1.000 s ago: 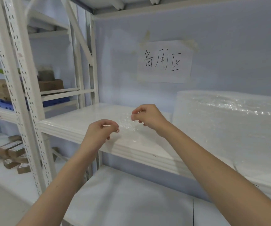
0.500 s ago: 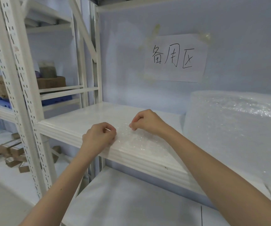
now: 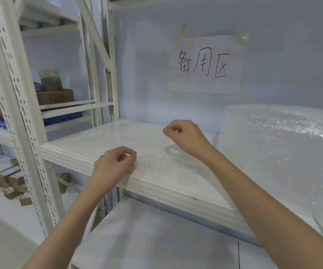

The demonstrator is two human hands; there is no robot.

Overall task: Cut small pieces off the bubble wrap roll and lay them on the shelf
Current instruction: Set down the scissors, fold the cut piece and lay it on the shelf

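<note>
My left hand (image 3: 116,164) pinches the bubble wrap piece (image 3: 160,166) lying toward 3 o'clock; my right hand (image 3: 184,136), fingers curled together, hovers above its far edge

I see a small piece of bubble wrap (image 3: 160,166) lying flat on the white shelf (image 3: 90,144). My left hand (image 3: 114,164) is at its near edge with fingers curled, and my right hand (image 3: 184,135) hangs loosely closed just above its far side. The big bubble wrap roll (image 3: 279,152) fills the shelf to the right, under a taped paper sign (image 3: 205,65).
</note>
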